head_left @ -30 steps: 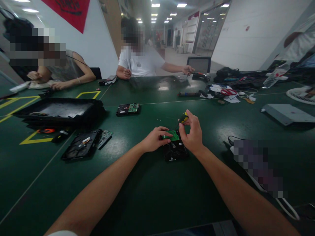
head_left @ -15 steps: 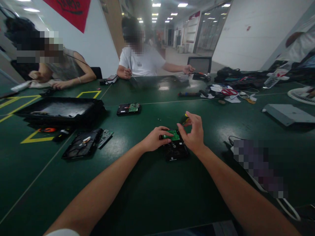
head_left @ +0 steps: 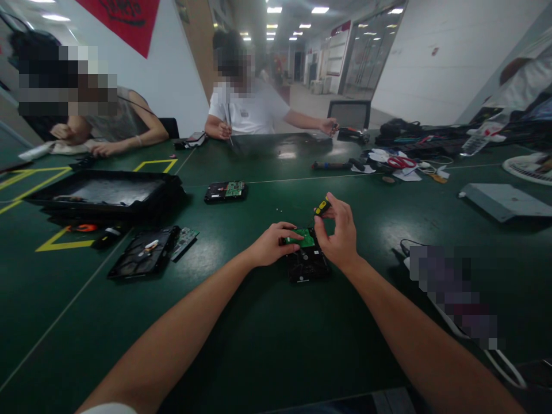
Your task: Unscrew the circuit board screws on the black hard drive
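Note:
A black hard drive [head_left: 307,268] with a green circuit board [head_left: 307,237] on its upper face lies flat on the table in front of me. My left hand [head_left: 276,244] grips its left side, fingers resting over the board. Between the thumb and fingers of my right hand [head_left: 338,230] is a short screwdriver [head_left: 321,207] with a black and yellow handle. It tilts above the drive's far right corner; its tip is too small to make out.
To the left lie a second hard drive [head_left: 144,253], a loose circuit board [head_left: 185,242] and a black tray [head_left: 103,192]. Another drive [head_left: 225,191] sits farther back. A grey metal case [head_left: 506,201] stands right. Two people sit across the table [head_left: 259,322].
The screwdriver handle has turned in my right fingers and shows more of its yellow side. My right fingers have shifted slightly; my left hand and the drive stay put.

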Demonstrator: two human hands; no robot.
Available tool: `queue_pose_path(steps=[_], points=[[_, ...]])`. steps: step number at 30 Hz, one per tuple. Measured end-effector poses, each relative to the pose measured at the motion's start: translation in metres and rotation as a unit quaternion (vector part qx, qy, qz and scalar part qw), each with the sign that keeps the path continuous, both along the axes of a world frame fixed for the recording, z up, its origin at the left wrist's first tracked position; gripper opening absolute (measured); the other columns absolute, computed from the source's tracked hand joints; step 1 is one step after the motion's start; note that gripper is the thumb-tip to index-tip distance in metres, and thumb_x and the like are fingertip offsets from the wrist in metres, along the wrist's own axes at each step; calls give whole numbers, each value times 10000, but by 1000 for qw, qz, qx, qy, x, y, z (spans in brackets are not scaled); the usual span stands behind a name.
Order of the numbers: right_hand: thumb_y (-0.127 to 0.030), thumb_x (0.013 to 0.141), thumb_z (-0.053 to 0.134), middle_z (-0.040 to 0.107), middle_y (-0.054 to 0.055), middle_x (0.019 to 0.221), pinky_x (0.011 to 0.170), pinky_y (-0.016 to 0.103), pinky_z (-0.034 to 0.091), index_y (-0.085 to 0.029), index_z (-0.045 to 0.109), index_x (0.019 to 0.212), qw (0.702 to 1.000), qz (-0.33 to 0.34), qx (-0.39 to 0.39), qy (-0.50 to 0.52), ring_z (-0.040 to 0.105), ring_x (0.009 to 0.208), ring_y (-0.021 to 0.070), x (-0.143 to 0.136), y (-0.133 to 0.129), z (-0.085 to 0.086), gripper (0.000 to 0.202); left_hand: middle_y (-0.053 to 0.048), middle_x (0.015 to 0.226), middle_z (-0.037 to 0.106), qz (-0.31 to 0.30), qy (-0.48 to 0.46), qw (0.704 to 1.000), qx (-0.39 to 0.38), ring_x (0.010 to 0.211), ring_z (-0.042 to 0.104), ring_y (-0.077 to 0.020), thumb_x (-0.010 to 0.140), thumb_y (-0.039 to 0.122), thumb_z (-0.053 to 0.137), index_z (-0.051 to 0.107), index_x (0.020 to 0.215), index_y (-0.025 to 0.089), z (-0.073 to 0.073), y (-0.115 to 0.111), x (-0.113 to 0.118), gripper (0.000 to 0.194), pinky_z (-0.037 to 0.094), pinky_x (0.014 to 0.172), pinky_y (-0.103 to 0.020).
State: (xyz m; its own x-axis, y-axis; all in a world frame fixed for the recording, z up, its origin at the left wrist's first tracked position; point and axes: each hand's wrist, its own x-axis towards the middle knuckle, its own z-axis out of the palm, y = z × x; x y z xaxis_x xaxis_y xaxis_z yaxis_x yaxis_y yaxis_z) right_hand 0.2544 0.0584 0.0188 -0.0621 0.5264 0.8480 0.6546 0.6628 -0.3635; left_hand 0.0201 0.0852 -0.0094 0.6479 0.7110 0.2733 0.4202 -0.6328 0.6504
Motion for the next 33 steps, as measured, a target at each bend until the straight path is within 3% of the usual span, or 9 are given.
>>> queue_pose_path(steps=[14,33], points=[[-215,964,641,578,117,1340,817,442,680,-326,357,1569,999,13,2,34,703,989,231,-1,3,-4,677,-91,1424,592,2,-4,1000,-2,1338,562,-286,940,324,759,766,1229,305,-2,1,1,290,419,1175,-519],[-219,952,659,564,108,1329,787,436,675,-336,361,1563,1000,6,3,19,668,988,231,0,2,-4,690,-84,1439,582,8,0,1000,-12,1333,561,-291,947,331,749,764,1234,315,1,-1,0,288,427,1168,-533]])
